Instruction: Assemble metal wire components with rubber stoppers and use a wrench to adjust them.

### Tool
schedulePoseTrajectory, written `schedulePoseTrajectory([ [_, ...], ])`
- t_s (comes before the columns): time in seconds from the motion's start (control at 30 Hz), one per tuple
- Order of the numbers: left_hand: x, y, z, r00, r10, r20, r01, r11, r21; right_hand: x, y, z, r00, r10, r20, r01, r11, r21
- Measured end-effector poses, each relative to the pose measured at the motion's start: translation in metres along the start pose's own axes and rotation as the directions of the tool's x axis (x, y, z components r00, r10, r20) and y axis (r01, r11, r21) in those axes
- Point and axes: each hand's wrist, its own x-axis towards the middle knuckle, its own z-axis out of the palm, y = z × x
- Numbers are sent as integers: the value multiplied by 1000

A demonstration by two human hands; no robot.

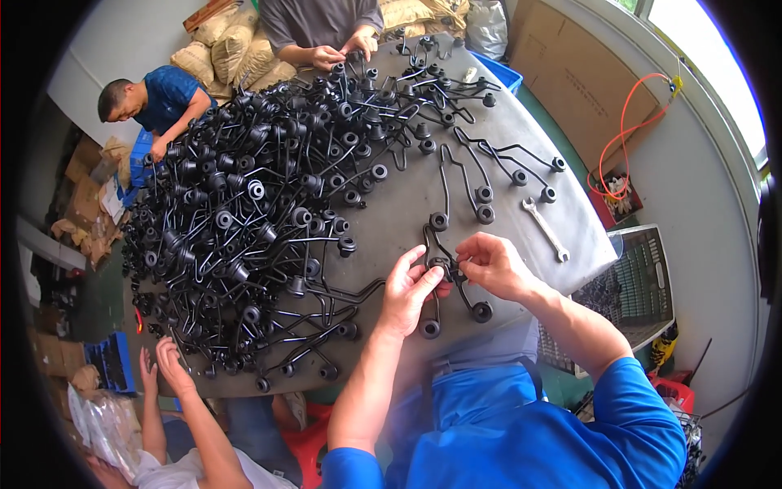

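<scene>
Left hand: the left hand (410, 287) is curled with fingers closed around the middle of a bent black metal rod part (444, 269), thumb pressing on top.
Right hand: the right hand (491, 262) pinches the same part from the other side, fingertips narrowed onto it just beside the left thumb.
Held part: one piece, lifted just above the near edge of the desk (521, 122), in front of the person's chest; its round black bushing ends hang below, one (429, 328) under the left hand and one (481, 311) under the right.
Pile: a big heap of like black rod parts (252, 204) covers the left half of the desk, too tangled to count.
Loose parts: a few separate rods lie on the far right of the desk, near four or five; the exact count is unclear.
Wrench: one silver open-ended wrench (545, 228) lies flat on the desk, to the right of the hands and apart from them.
Other people: three, with hands at the desk's far edge (342, 50), left edge (159, 151) and near-left edge (167, 359).
Crate: one grey plastic crate (643, 277) stands to the right below the desk.
</scene>
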Motion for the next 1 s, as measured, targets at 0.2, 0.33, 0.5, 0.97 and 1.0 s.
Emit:
schedulePoseTrajectory([
  [0.2,3,14,12,995,-46,-87,61,982,179,1,3,0,998,-55,-37,53,997,-50],
  [0.33,7,16,12,992,-40,-119,76,943,325,-4,1,7,998,-51,-33,55,993,101],
  [0.5,7,17,14,984,-101,-149,136,958,252,-11,3,4,993,-111,-34,114,987,113],
  [0.97,9,8,18,970,-126,-208,164,970,178,-17,20,-54,857,-515,26,298,453,-840],
  [1.0,9,7,18,972,-125,-197,158,974,163,-17,19,-53,865,-500,40,298,448,-843],
])
